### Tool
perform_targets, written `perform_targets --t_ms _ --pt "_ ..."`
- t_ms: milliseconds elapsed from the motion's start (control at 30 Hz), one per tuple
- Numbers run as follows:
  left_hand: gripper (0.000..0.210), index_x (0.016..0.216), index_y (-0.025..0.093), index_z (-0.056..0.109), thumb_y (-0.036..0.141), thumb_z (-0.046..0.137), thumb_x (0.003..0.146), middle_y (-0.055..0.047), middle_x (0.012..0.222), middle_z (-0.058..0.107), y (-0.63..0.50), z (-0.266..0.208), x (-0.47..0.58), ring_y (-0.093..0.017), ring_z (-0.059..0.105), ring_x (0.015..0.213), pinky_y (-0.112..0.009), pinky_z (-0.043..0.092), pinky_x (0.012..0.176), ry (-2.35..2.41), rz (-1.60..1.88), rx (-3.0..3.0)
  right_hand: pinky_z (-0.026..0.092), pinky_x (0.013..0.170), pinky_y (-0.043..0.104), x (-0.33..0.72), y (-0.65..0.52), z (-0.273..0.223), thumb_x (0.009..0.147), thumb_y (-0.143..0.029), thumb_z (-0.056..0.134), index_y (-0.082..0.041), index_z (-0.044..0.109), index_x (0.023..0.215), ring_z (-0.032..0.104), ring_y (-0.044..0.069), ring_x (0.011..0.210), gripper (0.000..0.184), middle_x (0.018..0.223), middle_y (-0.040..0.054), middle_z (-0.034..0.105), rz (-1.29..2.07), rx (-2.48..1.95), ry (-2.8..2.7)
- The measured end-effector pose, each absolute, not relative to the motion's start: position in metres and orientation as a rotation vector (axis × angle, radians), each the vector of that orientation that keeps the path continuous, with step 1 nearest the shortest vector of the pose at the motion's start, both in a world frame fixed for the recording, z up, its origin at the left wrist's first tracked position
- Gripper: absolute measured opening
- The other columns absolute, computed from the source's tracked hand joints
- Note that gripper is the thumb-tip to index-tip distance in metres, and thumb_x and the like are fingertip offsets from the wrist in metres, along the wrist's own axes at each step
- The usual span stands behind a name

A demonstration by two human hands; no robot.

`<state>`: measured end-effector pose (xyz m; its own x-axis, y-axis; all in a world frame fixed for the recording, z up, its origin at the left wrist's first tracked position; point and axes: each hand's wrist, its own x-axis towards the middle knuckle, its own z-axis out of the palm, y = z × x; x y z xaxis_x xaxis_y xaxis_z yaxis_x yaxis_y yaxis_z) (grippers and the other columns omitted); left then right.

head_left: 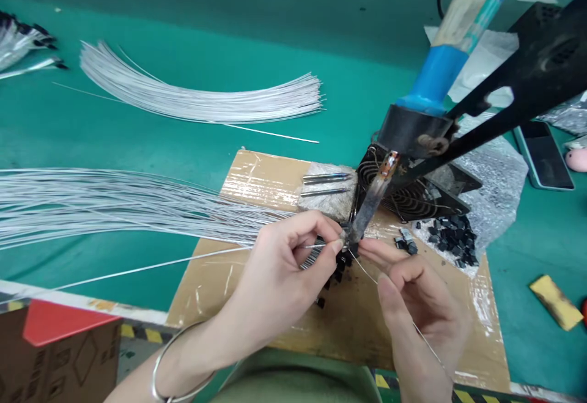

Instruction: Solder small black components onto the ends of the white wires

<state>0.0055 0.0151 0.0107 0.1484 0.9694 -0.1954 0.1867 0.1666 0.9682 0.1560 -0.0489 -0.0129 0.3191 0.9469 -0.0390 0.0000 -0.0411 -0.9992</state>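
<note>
Between thumb and forefinger, my left hand [284, 280] pinches the end of a white wire [174, 261] right at the tip of a soldering iron [370, 204]. The iron's blue handle slopes down from the upper right, held in a black stand [518, 79]. My right hand [417, 311] is closed on a thin strand of solder wire [364, 268], whose end reaches the iron tip. Fingers hide the exact joint. Behind my left hand lies a bundle of white wires [137, 201], with small black pieces [337, 274] around its right end.
Cardboard [261, 173] covers the green bench, bearing a pad with metal rods [326, 177] and a black fan [413, 204]. Loose black pieces [454, 241] lie on bubble wrap at right. Farther off are another wire bundle [202, 102], a phone [545, 155] and a yellow sponge [556, 302].
</note>
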Motion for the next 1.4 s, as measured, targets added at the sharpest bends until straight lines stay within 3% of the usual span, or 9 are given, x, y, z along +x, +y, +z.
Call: perform_targets --t_ms 667,867,1033,1400 --pt "0.013 0.074 0.017 0.067 0.019 0.064 0.087 -0.005 0.079 0.072 0.0151 0.0096 0.0045 -0.011 0.042 0.056 -0.025 0.031 0.051 1.31 0.834 1.318 0.066 0.101 0.037 0.1582 -0.049 -0.018 0.099 -0.015 0.067 -0.024 0.064 0.079 0.082 0.024 0.111 0.022 0.119 0.0075 0.085 0.942 -1.369 -1.023" --pt "0.014 0.075 0.017 0.066 0.018 0.063 0.088 -0.003 0.077 0.07 0.0124 0.0105 0.0038 -0.011 0.042 0.057 -0.025 0.031 0.051 1.304 0.844 1.322 0.063 0.103 0.032 0.1534 -0.0499 -0.0124 0.099 -0.016 0.068 -0.025 0.063 0.08 0.082 0.02 0.11 0.022 0.119 0.0036 0.085 0.936 -1.393 -1.001" --pt "0.014 0.075 0.016 0.065 0.016 0.062 0.088 -0.002 0.075 0.069 0.0144 0.0116 0.0045 -0.009 0.037 0.054 -0.024 0.027 0.048 1.285 0.868 1.324 0.065 0.102 0.037 0.1546 -0.0496 -0.0135 0.1 -0.018 0.07 -0.023 0.063 0.079 0.083 0.023 0.109 0.022 0.12 0.0079 0.085 0.924 -1.406 -1.031" --pt "0.012 0.076 0.018 0.065 0.019 0.063 0.087 -0.002 0.074 0.068 0.0122 0.0099 0.0033 -0.011 0.039 0.056 -0.026 0.03 0.052 1.31 0.839 1.316 0.065 0.102 0.034 0.1538 -0.05 -0.0132 0.1 -0.019 0.069 -0.024 0.063 0.081 0.083 0.021 0.109 0.021 0.119 0.0062 0.085 0.93 -1.407 -1.015"
